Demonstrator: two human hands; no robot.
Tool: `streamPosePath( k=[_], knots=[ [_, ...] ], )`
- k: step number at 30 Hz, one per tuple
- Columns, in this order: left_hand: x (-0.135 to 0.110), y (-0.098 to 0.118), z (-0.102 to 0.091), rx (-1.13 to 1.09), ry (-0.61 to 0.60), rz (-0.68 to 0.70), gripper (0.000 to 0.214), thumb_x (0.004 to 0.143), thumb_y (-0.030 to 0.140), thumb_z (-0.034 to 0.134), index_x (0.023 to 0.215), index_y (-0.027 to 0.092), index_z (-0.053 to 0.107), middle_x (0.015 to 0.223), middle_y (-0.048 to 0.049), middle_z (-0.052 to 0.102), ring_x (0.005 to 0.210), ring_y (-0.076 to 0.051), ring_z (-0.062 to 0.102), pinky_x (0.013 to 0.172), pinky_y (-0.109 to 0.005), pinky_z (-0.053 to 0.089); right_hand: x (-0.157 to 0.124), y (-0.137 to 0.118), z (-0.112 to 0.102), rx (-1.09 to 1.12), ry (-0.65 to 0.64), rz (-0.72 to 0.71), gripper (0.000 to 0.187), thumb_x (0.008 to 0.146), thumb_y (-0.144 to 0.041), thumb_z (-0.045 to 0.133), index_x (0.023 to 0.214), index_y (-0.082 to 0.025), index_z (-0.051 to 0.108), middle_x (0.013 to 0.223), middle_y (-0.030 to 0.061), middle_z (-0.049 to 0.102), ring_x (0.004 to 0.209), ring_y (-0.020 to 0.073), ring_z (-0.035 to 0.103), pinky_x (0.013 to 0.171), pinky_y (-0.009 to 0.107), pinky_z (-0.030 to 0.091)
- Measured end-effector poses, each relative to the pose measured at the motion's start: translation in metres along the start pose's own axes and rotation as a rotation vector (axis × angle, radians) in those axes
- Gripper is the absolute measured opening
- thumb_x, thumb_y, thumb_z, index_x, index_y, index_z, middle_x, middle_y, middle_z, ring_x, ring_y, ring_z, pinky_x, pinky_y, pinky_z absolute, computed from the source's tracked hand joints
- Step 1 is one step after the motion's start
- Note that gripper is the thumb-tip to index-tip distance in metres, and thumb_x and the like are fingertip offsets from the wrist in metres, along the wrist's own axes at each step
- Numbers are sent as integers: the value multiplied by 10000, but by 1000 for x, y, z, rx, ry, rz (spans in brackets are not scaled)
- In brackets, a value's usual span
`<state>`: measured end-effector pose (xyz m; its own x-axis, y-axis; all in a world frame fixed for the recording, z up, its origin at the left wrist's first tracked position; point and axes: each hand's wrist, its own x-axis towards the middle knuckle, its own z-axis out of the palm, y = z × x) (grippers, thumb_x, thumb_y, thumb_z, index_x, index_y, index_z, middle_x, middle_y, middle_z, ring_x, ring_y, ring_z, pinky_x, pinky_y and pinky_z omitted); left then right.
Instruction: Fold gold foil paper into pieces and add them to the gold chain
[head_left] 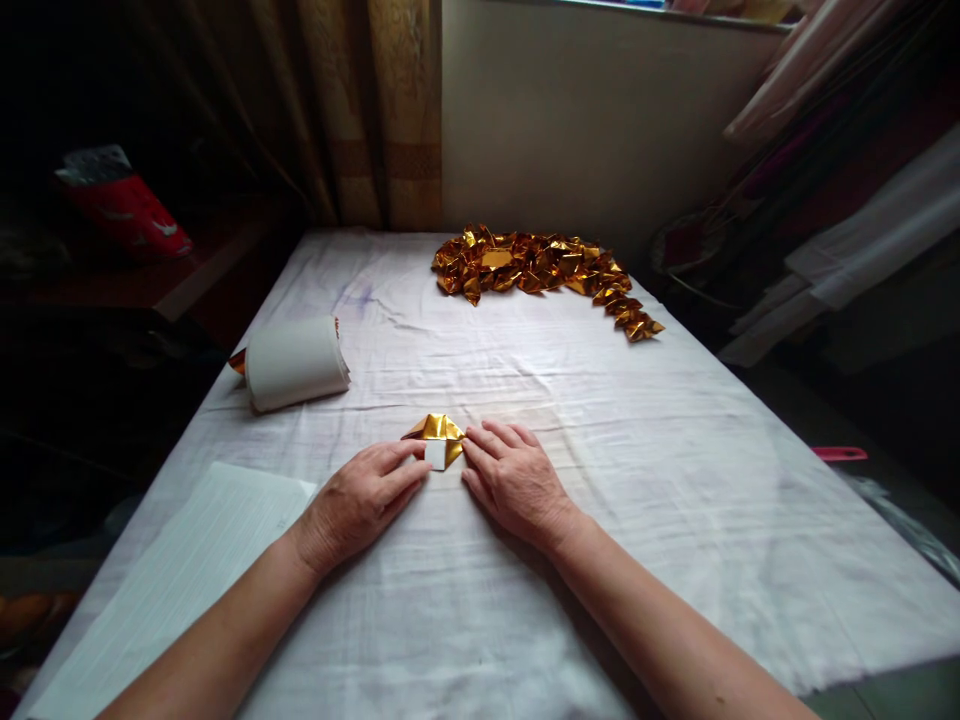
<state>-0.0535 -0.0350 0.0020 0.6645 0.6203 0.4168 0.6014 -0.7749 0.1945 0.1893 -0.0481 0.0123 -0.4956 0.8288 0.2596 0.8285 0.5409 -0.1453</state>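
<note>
A small piece of folded gold foil paper (442, 428), with a white square of its back showing, lies on the cloth-covered table in front of me. My left hand (366, 497) holds its left side, the fingertips and thumb close together on the paper. At the right corner rests my right hand (517, 480), palm down with its fingers laid out flat, the fingertips touching the foil's edge. Part of the paper's left side is hidden under my left fingers.
A curved chain of folded gold foil pieces (536, 262) lies at the table's far side. Left of my hands sit a curled stack of white-backed foil sheets (296, 365) and a lined paper sheet (180, 570). A red container (139, 215) stands far left.
</note>
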Motion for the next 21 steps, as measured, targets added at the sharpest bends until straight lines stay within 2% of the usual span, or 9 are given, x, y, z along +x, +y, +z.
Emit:
streamPosePath(
  k=[3, 5, 8, 12, 17, 21],
  knots=[
    [-1, -8, 2, 40, 108, -71, 195, 941, 196, 477, 1031, 191, 650, 1096, -78, 684, 1004, -171, 644, 889, -314, 543, 7, 1, -2, -16, 7, -37, 247, 936, -272, 532, 1113, -170, 671, 1229, 93, 663, 1137, 258, 549, 960, 404, 392],
    [0, -13, 1, 99, 110, -96, 187, 944, 225, 481, 1012, 196, 653, 1108, -81, 684, 1007, -186, 644, 890, -337, 541, 10, 3, -1, -19, 7, -49, 212, 931, -260, 551, 1073, -176, 684, 1188, 93, 678, 1083, 244, 567, 927, 391, 405],
    [7, -18, -1, 155, 39, -49, 215, 963, 269, 468, 1016, 221, 671, 1145, -71, 685, 1026, -193, 640, 898, -344, 526, 14, 7, 0, -11, -10, -77, 198, 926, -261, 575, 1070, -188, 690, 1134, 89, 693, 1030, 227, 579, 899, 375, 413],
    [20, -21, -6, 206, -63, 46, 208, 965, 303, 485, 984, 233, 679, 1044, -41, 715, 913, -173, 651, 816, -305, 516, 18, 15, 2, -3, -35, -123, 185, 934, -283, 579, 1043, -197, 701, 1091, 77, 704, 963, 203, 595, 847, 352, 408],
    [27, -25, -12, 347, -149, 215, 173, 952, 183, 476, 1024, 207, 631, 989, -35, 710, 851, -155, 652, 770, -281, 496, 22, 22, 3, -8, -47, -169, 214, 931, -336, 591, 1040, -186, 697, 1086, 66, 708, 935, 202, 600, 806, 343, 395],
    [28, -26, -14, 421, -229, 296, 151, 940, 133, 457, 968, 187, 594, 894, -31, 684, 785, -157, 640, 709, -280, 482, 24, 22, 3, -5, -52, -191, 231, 930, -354, 586, 1050, -183, 684, 1092, 71, 700, 939, 209, 591, 807, 345, 391]
  ],
)
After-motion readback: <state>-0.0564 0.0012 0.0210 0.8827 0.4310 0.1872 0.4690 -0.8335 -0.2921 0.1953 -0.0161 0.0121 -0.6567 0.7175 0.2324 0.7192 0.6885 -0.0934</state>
